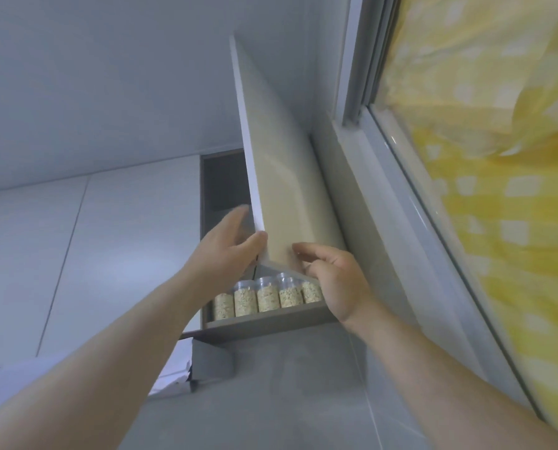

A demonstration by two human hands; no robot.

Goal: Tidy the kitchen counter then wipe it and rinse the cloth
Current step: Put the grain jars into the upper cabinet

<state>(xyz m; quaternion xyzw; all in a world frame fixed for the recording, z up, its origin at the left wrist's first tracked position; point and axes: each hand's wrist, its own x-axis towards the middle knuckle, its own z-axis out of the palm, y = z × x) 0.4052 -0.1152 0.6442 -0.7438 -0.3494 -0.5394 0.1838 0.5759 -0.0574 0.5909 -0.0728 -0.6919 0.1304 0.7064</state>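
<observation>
Head view, tilted up at a wall cupboard: the cabinet door (290, 177) stands swung open, edge-on to the camera, to the right of its dark opening. The left hand (229, 245) pinches the door's free edge just above its lower corner, thumb on the near side and fingers (238, 212) on the far side. The right hand (333, 280) has its fingers (303, 250) curled at the door's bottom edge, tips touching the pale inner face; its thumb is hidden. The door looks like a stiff, smooth, fairly light panel that swings on hinges, so the lower corner where both hands sit is probably the best hold, and a slow push should spare a slam. Just below it a row of clear jars (268, 295) of pale grain stands on the shelf (264, 321). Further right are a window frame (362, 125) and a yellow checked curtain (466, 92). The bench and cloth are out of view.
</observation>
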